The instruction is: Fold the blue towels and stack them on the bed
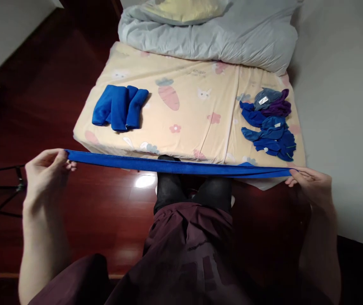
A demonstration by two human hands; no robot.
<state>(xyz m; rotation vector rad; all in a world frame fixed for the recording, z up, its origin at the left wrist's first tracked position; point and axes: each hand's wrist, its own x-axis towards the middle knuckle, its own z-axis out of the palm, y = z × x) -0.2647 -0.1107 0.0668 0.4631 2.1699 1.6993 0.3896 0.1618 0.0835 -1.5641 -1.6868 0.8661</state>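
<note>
A blue towel (pixel 168 166) is stretched between my hands, seen nearly edge-on as a long narrow band in front of the bed. My left hand (pixel 49 163) pinches its left end between thumb and fingers. At the other end, my right hand (pixel 311 182) grips the right corner, closed on the cloth. Folded blue cloths (pixel 117 108) lie side by side on the left part of the bed. On the right part sits a loose, crumpled heap of blue and purple cloths (pixel 270 123), some with white labels.
The bed (pixel 194 110) has a cream sheet with carrot and rabbit prints. A grey quilt (pixel 206 40) and a yellow pillow (pixel 187 9) are at its far end. A white wall (pixel 343 106) stands on the right; black stand legs (pixel 6 190) are at the left on dark red flooring.
</note>
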